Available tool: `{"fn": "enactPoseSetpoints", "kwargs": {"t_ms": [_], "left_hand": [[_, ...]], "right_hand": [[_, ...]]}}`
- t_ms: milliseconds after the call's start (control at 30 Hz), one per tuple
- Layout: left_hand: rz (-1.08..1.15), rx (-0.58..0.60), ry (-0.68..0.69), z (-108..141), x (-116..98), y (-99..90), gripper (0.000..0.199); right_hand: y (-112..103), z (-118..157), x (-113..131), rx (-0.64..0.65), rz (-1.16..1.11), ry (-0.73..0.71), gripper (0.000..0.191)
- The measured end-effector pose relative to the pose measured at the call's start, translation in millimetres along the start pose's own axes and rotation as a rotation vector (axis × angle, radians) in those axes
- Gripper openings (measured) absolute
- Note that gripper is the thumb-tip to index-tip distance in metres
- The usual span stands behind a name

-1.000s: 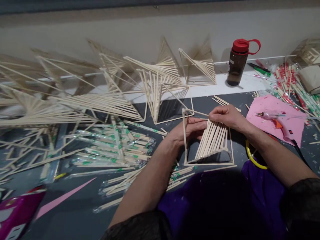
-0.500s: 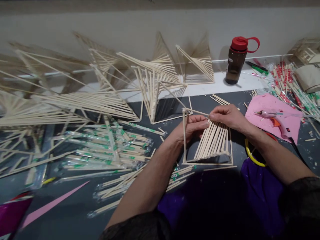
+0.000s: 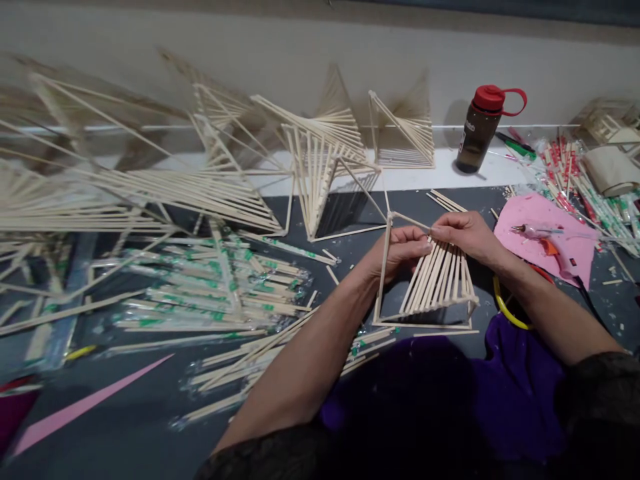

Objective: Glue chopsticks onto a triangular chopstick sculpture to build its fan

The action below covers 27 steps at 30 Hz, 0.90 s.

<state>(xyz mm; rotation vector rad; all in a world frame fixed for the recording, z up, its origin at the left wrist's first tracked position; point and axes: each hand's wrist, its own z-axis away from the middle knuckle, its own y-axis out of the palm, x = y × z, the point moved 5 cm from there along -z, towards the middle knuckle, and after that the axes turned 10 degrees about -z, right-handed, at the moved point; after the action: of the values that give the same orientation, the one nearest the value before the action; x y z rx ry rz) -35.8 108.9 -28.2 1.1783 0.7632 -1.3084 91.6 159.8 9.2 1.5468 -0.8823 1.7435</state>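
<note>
A small frame of thin wooden sticks (image 3: 436,280), with a fan of several sticks across it, stands on the dark table in front of me. My left hand (image 3: 404,250) reaches inside the frame and pinches the upper ends of the fanned sticks. Close against it, my right hand (image 3: 461,235) has its fingers closed at the same top edge. The fingertips of both hands nearly meet there. A pink and white glue gun (image 3: 555,245) lies on a pink sheet (image 3: 517,208) to the right of my right hand.
Larger stick structures (image 3: 325,133) stand along the wall. Wrapped chopsticks (image 3: 200,287) lie piled at the left, with others (image 3: 575,167) at the far right. A red-lidded bottle (image 3: 477,133) stands at the back. A yellow ring (image 3: 507,310) is under my right forearm.
The camera view has shifted a little, so most things appear slightly further right. Both hands keep their hold at the top of the fan, and the frame looks slightly turned.
</note>
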Motion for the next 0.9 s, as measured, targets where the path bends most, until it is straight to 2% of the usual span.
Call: {"fn": "enactPoseSetpoints", "kwargs": {"t_ms": [333,467,700,900], "left_hand": [[0.004,-0.019,-0.004,-1,4,-1.4,0.036],[-0.001,-0.017,-0.004,-2,6,-2.7,0.036],[0.003,-0.046,0.011,0,4,0.0,0.032],[0.015,-0.014,0.063,-1,1,3.2,0.029]], "right_hand": [[-9,-2,-6,-0.008,-0.014,-0.069,0.044],[-13,-2,-8,-0.045,-0.037,-0.048,0.042],[-10,2,-8,0.026,0.041,-0.064,0.036],[-7,5,-4,0.031,0.045,-0.053,0.034]]}}
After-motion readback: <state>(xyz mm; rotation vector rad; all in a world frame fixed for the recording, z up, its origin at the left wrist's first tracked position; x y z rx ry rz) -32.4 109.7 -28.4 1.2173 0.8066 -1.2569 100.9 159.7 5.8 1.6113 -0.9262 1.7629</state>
